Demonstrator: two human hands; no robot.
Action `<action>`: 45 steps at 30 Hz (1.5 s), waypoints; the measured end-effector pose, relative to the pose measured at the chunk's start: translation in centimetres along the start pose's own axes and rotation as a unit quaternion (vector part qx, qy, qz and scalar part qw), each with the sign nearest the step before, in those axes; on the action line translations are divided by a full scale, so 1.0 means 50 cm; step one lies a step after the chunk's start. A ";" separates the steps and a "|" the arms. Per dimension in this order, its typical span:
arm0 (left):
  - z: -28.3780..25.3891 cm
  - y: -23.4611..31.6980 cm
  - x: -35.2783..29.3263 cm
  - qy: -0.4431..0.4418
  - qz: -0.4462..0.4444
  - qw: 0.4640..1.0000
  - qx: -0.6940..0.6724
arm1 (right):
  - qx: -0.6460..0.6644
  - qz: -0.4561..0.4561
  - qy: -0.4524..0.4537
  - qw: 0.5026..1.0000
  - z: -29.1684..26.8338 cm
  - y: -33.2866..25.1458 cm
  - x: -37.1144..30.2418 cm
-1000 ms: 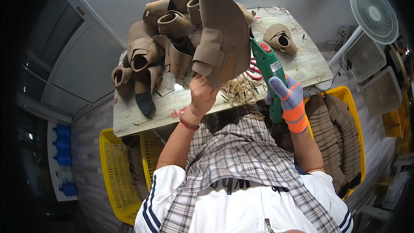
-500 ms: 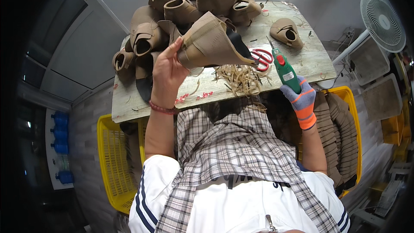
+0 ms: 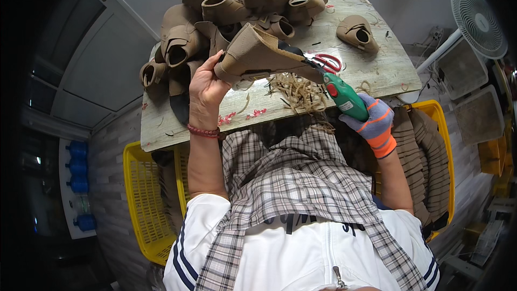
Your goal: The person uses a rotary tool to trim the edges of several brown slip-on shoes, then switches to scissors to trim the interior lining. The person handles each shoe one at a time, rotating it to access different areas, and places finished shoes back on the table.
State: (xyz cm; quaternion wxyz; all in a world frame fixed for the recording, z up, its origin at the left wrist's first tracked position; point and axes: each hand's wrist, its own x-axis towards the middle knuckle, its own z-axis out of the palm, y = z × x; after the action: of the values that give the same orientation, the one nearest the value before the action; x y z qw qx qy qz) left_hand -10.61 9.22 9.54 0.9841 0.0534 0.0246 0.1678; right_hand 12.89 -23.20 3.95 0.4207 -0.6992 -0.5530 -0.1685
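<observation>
A brown shoe upper (image 3: 256,54) hangs above the table's near half, its rear edge pinched in my bare left hand (image 3: 209,87). My right hand (image 3: 374,121), in a grey and orange glove, is wrapped round a green handheld power tool (image 3: 349,99) with a red button. The tool's front end meets the narrow right end of the upper, and its thin metal tip is hidden there. Behind that end lie red-handled scissors (image 3: 329,63), partly covered. Below the upper sits a heap of tan trimmed strips (image 3: 296,92).
Several more brown shoe uppers (image 3: 221,11) are piled on the table (image 3: 177,129) at the back left; a single one (image 3: 357,33) lies at the right. Yellow baskets (image 3: 142,199) flank me, the right one full of brown pieces (image 3: 425,167). A white fan (image 3: 476,19) stands at the right.
My right hand has brought the green tool left and down, from apart to against the upper's narrow end. My left hand has tilted the upper flatter and slightly lower.
</observation>
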 end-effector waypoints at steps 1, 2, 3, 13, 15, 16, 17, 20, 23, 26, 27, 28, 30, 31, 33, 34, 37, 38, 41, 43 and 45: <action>-0.003 0.001 0.003 0.007 0.002 1.000 -0.002 | 0.000 -0.001 -0.004 1.000 0.004 0.005 -0.003; -0.006 0.001 0.006 0.015 0.003 1.000 -0.004 | 0.000 -0.003 -0.008 1.000 0.005 0.007 -0.003; -0.011 0.001 0.008 0.015 0.003 1.000 0.001 | -0.003 -0.006 -0.006 1.000 0.004 0.006 -0.004; -0.009 -0.029 0.018 0.043 -0.004 0.999 0.022 | 0.021 -0.031 -0.011 0.999 0.011 -0.009 0.011; -0.006 -0.043 0.021 0.042 0.002 0.998 0.042 | 0.026 -0.036 -0.002 0.999 0.016 -0.012 0.015; -0.003 -0.051 0.022 0.042 0.005 0.998 0.053 | 0.028 -0.041 0.013 0.999 0.022 -0.015 0.017; 0.001 -0.060 0.022 0.047 0.024 0.997 0.063 | 0.030 -0.046 0.027 0.998 0.027 -0.018 0.020; 0.014 -0.090 0.009 0.024 0.071 0.993 0.088 | 0.078 -0.021 0.029 0.996 0.032 -0.038 0.030; 0.043 -0.133 -0.006 0.043 0.179 0.962 0.201 | 0.091 0.002 0.038 0.995 0.040 -0.054 0.030; 0.035 -0.137 -0.015 0.002 0.226 0.945 0.238 | 0.142 0.067 0.003 0.988 0.044 -0.062 0.028; 0.038 -0.143 -0.017 -0.010 0.251 0.933 0.256 | 0.165 0.083 -0.007 0.983 0.045 -0.065 0.029; 0.040 -0.147 -0.019 -0.026 0.257 0.926 0.275 | 0.190 0.099 -0.018 0.977 0.047 -0.069 0.029; 0.041 -0.153 -0.023 -0.056 0.270 0.909 0.313 | 0.246 0.136 -0.037 0.959 0.048 -0.083 0.033; 0.043 -0.157 -0.024 -0.061 0.272 0.905 0.322 | 0.275 0.159 -0.044 0.947 0.044 -0.093 0.037; 0.045 -0.164 -0.024 -0.070 0.278 0.896 0.340 | 0.321 0.191 -0.053 0.926 0.046 -0.095 0.038; 0.041 -0.167 -0.025 -0.067 0.278 0.883 0.372 | 0.339 0.201 -0.055 0.917 0.052 -0.090 0.035; 0.029 -0.166 -0.030 -0.056 0.285 0.842 0.455 | 0.329 0.226 -0.032 0.916 0.046 -0.072 0.039; 0.028 -0.156 -0.038 -0.051 0.292 0.828 0.476 | 0.314 0.233 -0.019 0.920 0.041 -0.061 0.041; 0.044 -0.141 -0.061 -0.009 0.318 0.774 0.547 | 0.255 0.346 0.054 0.901 0.028 0.011 0.056; 0.042 -0.123 -0.069 0.015 0.286 0.735 0.615 | 0.188 0.437 0.070 0.877 0.029 0.104 0.057; 0.037 -0.130 -0.061 0.041 0.205 0.723 0.659 | 0.024 0.489 0.025 0.872 0.040 0.261 0.026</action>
State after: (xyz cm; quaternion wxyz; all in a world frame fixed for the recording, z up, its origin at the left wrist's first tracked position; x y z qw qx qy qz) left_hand -11.22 1.94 10.75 0.6406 0.6852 0.1575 0.3087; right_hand 24.79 -21.29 -1.55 0.4798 -0.8654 -0.1338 0.0547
